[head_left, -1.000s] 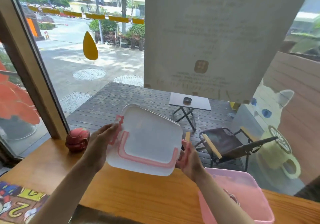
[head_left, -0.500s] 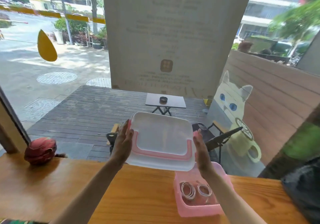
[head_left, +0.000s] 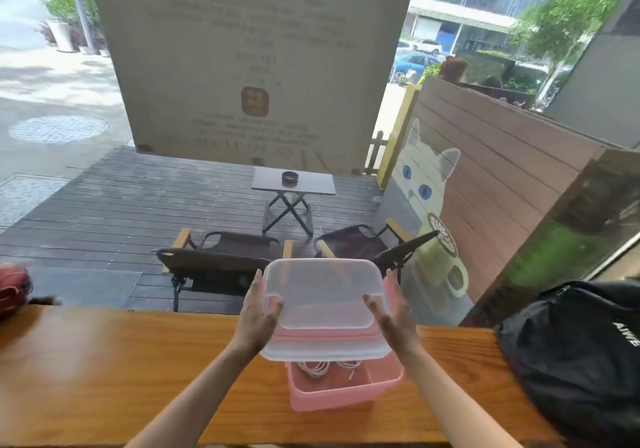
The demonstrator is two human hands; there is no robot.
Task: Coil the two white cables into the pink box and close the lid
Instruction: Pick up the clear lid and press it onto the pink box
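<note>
A clear lid (head_left: 322, 295) with pink trim hangs tilted just above the pink box (head_left: 332, 394), held at its two sides. My left hand (head_left: 258, 316) grips its left edge and my right hand (head_left: 389, 319) grips its right edge. The pink box stands on the wooden counter (head_left: 104, 371). Inside it lie the two coiled white cables (head_left: 320, 368), partly hidden under the lid's near edge.
A black bag (head_left: 581, 354) lies on the counter to the right of the box. A red round object (head_left: 12, 288) sits at the counter's far left edge. A window runs along the back of the counter, with chairs and a small table outside.
The lid has come down and to the right, from in front of the window to just over the box. Both hands moved with it, and my view swung right.
</note>
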